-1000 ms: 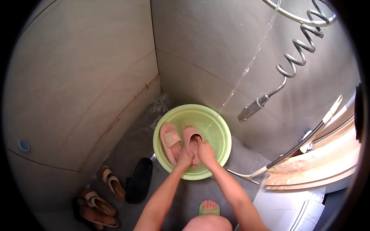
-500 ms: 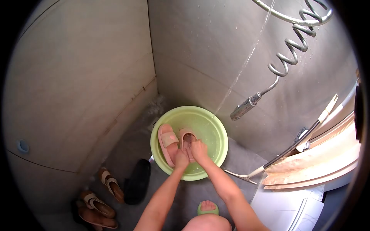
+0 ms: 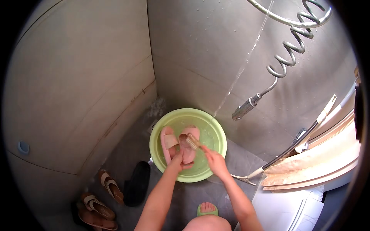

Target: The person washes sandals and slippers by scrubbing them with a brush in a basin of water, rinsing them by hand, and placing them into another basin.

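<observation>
1. Head view, text: a mark on 1 brown sandal [image 3: 103,211] may be lettering; too small to be read.
2. Head view, counts: 1 green basin [image 3: 223,148], water inside, with 2 pink slippers: 1 outer slipper [image 3: 164,146] at picture left, 1 held slipper [image 3: 189,154] beside it. 1 scrub brush [image 3: 194,141]. On the floor: 1 black slipper [image 3: 137,184], at least 2 sandals with pale straps. 1 spray handle [image 3: 244,110] is hung on 1 coiled hose [image 3: 269,88]. 1 water stream [image 3: 242,71] is seen.
3. Head view, grip: heel end of held slipper is grasped by left hand [image 3: 178,161]. Brush handle is clenched by right hand [image 3: 216,161]; bristle head is held over the slipper's opening, contact cannot be told.
4. Head view, delta vs 0.5 s ago: right hand has been shifted right, off the slipper; brush head, hidden then, is now exposed. Basin contents otherwise unchanged.
</observation>
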A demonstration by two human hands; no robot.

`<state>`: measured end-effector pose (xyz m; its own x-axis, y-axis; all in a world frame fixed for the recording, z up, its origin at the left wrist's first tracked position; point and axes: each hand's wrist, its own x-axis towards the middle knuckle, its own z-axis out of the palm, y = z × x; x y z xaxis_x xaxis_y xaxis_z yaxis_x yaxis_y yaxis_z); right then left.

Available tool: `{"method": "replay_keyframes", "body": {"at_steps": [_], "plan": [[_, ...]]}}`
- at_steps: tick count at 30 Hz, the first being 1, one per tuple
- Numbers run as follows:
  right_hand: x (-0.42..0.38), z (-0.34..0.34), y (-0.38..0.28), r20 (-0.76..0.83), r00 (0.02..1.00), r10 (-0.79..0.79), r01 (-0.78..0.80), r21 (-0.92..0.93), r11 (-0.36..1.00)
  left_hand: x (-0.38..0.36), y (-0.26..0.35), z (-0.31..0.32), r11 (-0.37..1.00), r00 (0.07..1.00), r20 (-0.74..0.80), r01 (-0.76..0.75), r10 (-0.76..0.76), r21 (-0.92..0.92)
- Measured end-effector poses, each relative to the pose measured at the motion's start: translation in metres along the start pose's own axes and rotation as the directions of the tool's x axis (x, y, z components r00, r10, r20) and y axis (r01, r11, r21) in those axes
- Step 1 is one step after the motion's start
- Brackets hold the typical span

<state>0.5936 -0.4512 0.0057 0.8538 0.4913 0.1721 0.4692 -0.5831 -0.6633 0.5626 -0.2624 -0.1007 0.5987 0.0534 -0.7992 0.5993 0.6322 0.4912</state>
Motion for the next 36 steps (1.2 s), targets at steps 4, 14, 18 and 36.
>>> {"method": "replay_keyframes", "body": {"at_steps": [4, 14, 18, 36], "plan": [[0.024, -0.005, 0.016, -0.02, 0.964, 0.264, -0.262, -0.233, 0.937, 0.055, -0.01, -0.033, 0.918, 0.953, 0.14, 0.297, -0.269, -0.261], [0.038, 0.062, 0.042, 0.109, 0.914, 0.391, -0.332, -0.35, 0.876, 0.084, -0.042, -0.018, 0.783, 0.778, -0.259, -0.425, 0.572, 0.455], [0.053, 0.059, 0.035, 0.061, 0.891, 0.45, -0.454, 0.125, 0.882, -0.02, 0.0, 0.017, 0.01, 0.716, 0.15, -0.214, 0.682, 0.977], [0.054, 0.062, -0.014, 0.24, 0.959, 0.15, -0.06, -0.345, 0.937, -0.031, 0.029, -0.01, 0.152, 0.665, 0.051, -0.243, 0.745, 0.958]]}}
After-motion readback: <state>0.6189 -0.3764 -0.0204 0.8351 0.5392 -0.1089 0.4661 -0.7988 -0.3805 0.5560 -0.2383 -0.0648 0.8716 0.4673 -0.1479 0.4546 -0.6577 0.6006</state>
